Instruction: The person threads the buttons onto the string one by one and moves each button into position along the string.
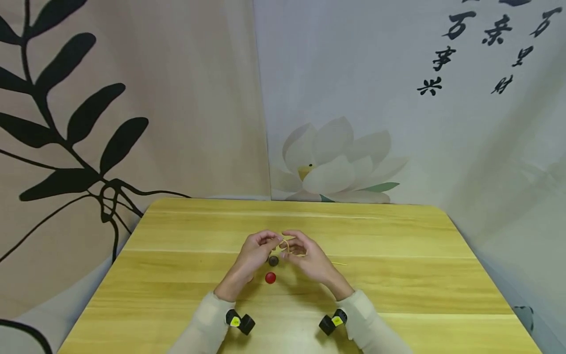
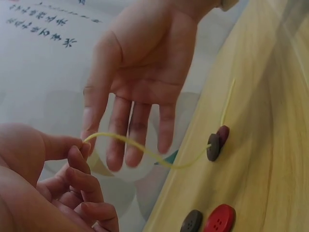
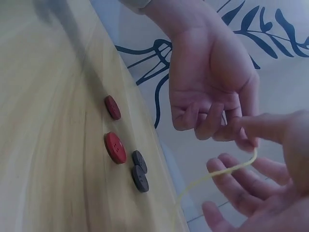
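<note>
While the left hand (image 1: 257,249) pinches the cord (image 2: 166,164), apparently near one end, the right hand (image 1: 308,256) hovers at its 3 o'clock, fingers parted beside the cord's arc and gripping nothing that can be made out; from the pinch the cord falls to a strung pair at the bench (image 1: 398,275), a grey button (image 2: 212,148) against a maroon button (image 2: 223,132), its tail emerging at the right hand's 3 o'clock; around the red button (image 1: 270,278), the loose grey buttons (image 3: 140,180) lie at 12 o'clock, the second maroon button (image 3: 112,107) at 9 o'clock; since no knot shows on the tail, a hard pull leftward might strip the pair; a slackened pinch might drop the end; a low wrist could scatter the loose buttons.
</note>
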`<state>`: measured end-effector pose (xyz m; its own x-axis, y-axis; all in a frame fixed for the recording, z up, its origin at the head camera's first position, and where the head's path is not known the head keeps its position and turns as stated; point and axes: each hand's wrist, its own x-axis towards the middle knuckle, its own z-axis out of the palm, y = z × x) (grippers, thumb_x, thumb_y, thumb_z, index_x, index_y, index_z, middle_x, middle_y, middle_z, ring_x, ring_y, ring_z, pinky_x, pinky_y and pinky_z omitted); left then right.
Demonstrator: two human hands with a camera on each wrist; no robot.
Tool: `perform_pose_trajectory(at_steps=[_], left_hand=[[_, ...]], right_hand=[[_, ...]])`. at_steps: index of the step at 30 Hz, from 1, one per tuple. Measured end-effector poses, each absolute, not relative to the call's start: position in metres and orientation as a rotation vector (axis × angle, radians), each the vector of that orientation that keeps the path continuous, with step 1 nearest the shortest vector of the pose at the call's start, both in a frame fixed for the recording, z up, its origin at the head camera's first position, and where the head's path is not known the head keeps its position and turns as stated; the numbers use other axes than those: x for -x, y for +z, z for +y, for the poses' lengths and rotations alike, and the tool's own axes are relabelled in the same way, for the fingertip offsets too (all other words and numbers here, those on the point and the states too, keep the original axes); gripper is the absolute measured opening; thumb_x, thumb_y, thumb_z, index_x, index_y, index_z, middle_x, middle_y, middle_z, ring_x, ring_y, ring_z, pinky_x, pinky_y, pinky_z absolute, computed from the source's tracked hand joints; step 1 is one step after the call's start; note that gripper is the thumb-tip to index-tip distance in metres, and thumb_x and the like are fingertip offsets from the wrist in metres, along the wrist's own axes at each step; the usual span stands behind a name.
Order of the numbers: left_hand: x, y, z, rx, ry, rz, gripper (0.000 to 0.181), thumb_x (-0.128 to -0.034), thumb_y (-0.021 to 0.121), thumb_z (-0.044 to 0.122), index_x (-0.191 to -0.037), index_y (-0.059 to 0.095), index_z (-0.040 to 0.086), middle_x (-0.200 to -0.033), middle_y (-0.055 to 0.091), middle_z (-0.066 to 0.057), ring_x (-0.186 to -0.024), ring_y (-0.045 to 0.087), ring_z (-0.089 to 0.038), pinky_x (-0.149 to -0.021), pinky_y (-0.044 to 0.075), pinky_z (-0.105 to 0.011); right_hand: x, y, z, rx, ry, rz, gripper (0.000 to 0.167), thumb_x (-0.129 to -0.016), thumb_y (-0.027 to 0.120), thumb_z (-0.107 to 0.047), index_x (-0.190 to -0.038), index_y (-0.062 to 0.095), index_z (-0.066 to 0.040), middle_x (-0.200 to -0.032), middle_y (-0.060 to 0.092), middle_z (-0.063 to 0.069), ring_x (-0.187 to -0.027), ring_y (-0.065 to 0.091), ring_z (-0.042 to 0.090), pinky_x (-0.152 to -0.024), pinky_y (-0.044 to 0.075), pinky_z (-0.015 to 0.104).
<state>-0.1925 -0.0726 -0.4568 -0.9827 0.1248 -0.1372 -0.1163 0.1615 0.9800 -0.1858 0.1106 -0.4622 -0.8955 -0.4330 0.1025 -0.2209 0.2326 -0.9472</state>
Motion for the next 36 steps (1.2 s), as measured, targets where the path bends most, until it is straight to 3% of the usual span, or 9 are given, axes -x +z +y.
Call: perform_pose_trajectory(at_steps=[4, 7, 14, 20, 25, 30, 36], left_hand=[[0.194, -0.459, -0.072, 0.006, 1.912, 2.260, 0.023, -0.0980, 0.063, 0.025, -0.106, 0.069, 0.005, -0.098, 0.065, -0.011, -0.090, 0.056, -0.022, -0.075, 0.044, -0.032], [0.194, -0.461, -0.073, 0.004, 1.912, 2.257, 0.023, -0.0979, 0.063, 0.025, -0.106, 0.069, 0.004, -0.098, 0.064, -0.014, -0.091, 0.056, -0.024, -0.073, 0.044, -0.030], [0.194, -0.464, -0.072, -0.006, 1.911, 2.243, 0.021, -0.0968, 0.064, 0.023, -0.103, 0.070, 0.005, -0.093, 0.061, -0.011, -0.088, 0.054, -0.026, -0.069, 0.042, -0.027], [0.193, -0.464, -0.072, 0.000, 1.893, 2.247, 0.021, -0.0964, 0.065, 0.026, -0.103, 0.070, 0.007, -0.094, 0.062, -0.009, -0.089, 0.053, -0.025, -0.071, 0.040, -0.031], [0.192, -0.463, -0.073, -0.009, 1.889, 2.242, 0.023, -0.0963, 0.065, 0.027, -0.104, 0.070, 0.006, -0.091, 0.061, -0.006, -0.085, 0.050, -0.023, -0.070, 0.039, -0.031], [0.191, -0.463, -0.073, -0.003, 1.883, 2.232, 0.023, -0.0961, 0.065, 0.026, -0.105, 0.070, 0.005, -0.086, 0.060, -0.002, -0.080, 0.049, -0.020, -0.065, 0.038, -0.028], [0.194, -0.466, -0.078, 0.001, 1.856, 2.248, 0.023, -0.0956, 0.066, 0.028, -0.105, 0.071, 0.007, -0.091, 0.063, -0.008, -0.082, 0.055, -0.025, -0.065, 0.042, -0.029]], right_hand=[[0.183, -0.453, 0.108, 0.603, -1.698, 2.371, 0.045, -0.095, 0.062, -0.001, -0.138, 0.048, 0.003, -0.106, 0.069, 0.022, -0.097, 0.063, 0.032, -0.087, 0.048, 0.039], [0.185, -0.458, 0.108, 0.568, -1.690, 2.445, 0.039, -0.094, 0.065, -0.006, -0.132, 0.056, -0.001, -0.098, 0.070, 0.014, -0.090, 0.062, 0.026, -0.080, 0.047, 0.034], [0.186, -0.463, 0.110, 0.480, -1.666, 2.616, 0.022, -0.091, 0.073, -0.018, -0.112, 0.071, -0.014, -0.089, 0.068, 0.000, -0.086, 0.059, 0.018, -0.077, 0.049, 0.036], [0.186, -0.462, 0.111, 0.443, -1.690, 2.651, 0.011, -0.092, 0.070, -0.015, -0.102, 0.075, -0.011, -0.083, 0.068, 0.000, -0.074, 0.062, 0.022, -0.061, 0.051, 0.027], [0.186, -0.463, 0.112, 0.437, -1.673, 2.676, 0.011, -0.092, 0.070, -0.014, -0.099, 0.076, -0.008, -0.083, 0.070, 0.001, -0.076, 0.059, 0.013, -0.069, 0.049, 0.028], [0.187, -0.464, 0.113, 0.450, -1.675, 2.676, 0.010, -0.092, 0.070, -0.015, -0.097, 0.077, -0.009, -0.084, 0.071, 0.000, -0.076, 0.059, 0.012, -0.068, 0.048, 0.027], [0.189, -0.466, 0.115, 0.456, -1.683, 2.697, 0.008, -0.093, 0.069, -0.015, -0.094, 0.077, -0.015, -0.086, 0.072, 0.002, -0.075, 0.060, 0.012, -0.066, 0.048, 0.026]])
